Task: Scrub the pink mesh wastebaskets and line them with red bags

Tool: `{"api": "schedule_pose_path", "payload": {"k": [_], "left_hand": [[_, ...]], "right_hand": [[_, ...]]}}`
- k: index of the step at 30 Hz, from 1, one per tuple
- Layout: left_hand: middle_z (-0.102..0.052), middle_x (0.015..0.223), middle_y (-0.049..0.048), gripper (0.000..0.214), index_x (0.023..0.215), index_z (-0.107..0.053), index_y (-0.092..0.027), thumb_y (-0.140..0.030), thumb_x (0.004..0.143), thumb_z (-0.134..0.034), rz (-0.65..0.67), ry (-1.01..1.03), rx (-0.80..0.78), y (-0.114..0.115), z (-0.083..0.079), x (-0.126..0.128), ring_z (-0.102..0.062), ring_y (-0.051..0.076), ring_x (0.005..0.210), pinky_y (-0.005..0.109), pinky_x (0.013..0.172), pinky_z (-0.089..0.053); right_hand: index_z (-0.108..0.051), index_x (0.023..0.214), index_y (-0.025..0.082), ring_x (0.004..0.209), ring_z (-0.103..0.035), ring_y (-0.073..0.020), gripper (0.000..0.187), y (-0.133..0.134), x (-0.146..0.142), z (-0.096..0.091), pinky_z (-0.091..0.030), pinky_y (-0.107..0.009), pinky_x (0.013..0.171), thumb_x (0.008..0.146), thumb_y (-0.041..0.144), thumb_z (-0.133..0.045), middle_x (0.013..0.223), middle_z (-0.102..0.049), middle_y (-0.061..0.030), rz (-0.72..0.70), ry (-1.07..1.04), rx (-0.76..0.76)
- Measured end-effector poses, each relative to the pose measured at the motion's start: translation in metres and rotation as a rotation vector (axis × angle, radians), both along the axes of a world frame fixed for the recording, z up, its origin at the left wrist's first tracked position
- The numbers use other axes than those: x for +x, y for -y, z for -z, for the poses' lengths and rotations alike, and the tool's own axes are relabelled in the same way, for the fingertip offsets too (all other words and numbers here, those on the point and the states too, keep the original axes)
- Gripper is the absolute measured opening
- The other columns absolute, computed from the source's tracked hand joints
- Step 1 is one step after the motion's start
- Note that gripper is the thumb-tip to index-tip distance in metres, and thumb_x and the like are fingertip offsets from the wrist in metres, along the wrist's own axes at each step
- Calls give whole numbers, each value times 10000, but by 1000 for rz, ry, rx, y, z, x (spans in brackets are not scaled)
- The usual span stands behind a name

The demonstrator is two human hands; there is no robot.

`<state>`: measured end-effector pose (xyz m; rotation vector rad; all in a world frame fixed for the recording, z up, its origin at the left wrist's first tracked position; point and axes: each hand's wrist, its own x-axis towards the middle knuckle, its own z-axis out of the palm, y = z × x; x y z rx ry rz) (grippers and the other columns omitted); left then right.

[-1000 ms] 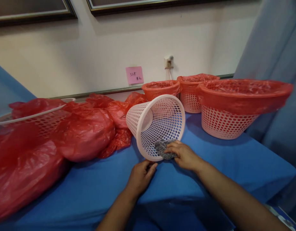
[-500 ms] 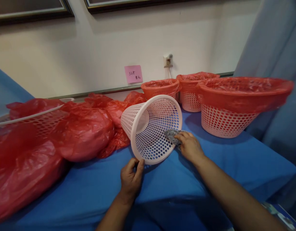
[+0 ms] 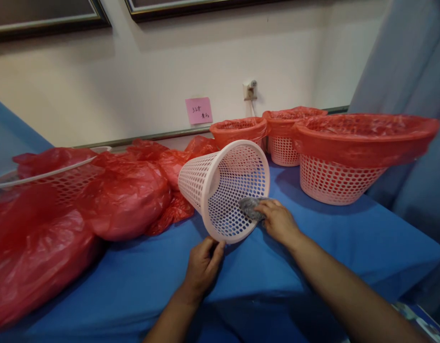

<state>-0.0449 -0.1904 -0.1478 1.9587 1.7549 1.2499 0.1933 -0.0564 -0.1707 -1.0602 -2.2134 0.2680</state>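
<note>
A pale pink perforated plastic wastebasket lies tilted on its side, its round mouth facing me. My left hand pinches the lower edge of its rim between thumb and fingers. In my right hand is a grey cloth, bunched up and held at the lower right of the mouth, partly inside the basket. The cloth overlaps the rim there. The fingers of the right hand are closed on the cloth's near end.
On the blue-covered table, a large red-lined basket stands right, with two smaller lined baskets behind. Red plastic bags crowd the left side, beside a white basket. A pink note and a socket are on the wall.
My left hand has shifted right along with the lower rim, and the basket has turned slightly. My right hand and the cloth have moved a little left, further into the mouth.
</note>
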Motion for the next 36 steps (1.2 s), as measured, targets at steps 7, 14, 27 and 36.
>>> {"api": "schedule_pose_path", "payload": {"k": [7, 14, 27, 36], "left_hand": [[-670, 686, -2, 260, 796, -664, -174, -377, 926, -568, -109, 102, 57, -2, 1, -1, -591, 128, 608, 217, 620, -473], [-699, 671, 27, 303, 780, -675, -171, -423, 917, -575, 63, 95, -201, -11, 5, 4, -640, 168, 600, 258, 607, -497], [-661, 689, -3, 256, 814, -653, -186, -405, 923, -576, -86, 151, 38, -3, 3, -1, -605, 137, 615, 227, 619, -488], [-724, 754, 54, 352, 847, -677, -162, -479, 929, -549, -6, 60, -226, -16, 11, 1, -665, 193, 675, 285, 649, -507]], "right_hand": [[-715, 1179, 247, 1158, -564, -234, 578, 0, 1, 0, -466, -392, 1047, 709, -33, -532, 1196, -697, -48, -73, 28, -39], [-721, 1165, 256, 1132, -588, -195, 662, 12, -8, -7, -475, -349, 1020, 644, -92, -507, 1201, -703, -18, -410, -18, -43], [-728, 1153, 231, 1146, -559, -261, 525, 3, -2, -3, -465, -425, 1015, 760, -45, -515, 1196, -700, -69, -31, 90, 9], [-707, 1193, 280, 1146, -600, -186, 714, 17, -13, -9, -477, -353, 1007, 624, -100, -506, 1213, -702, -17, -471, -52, -64]]}}
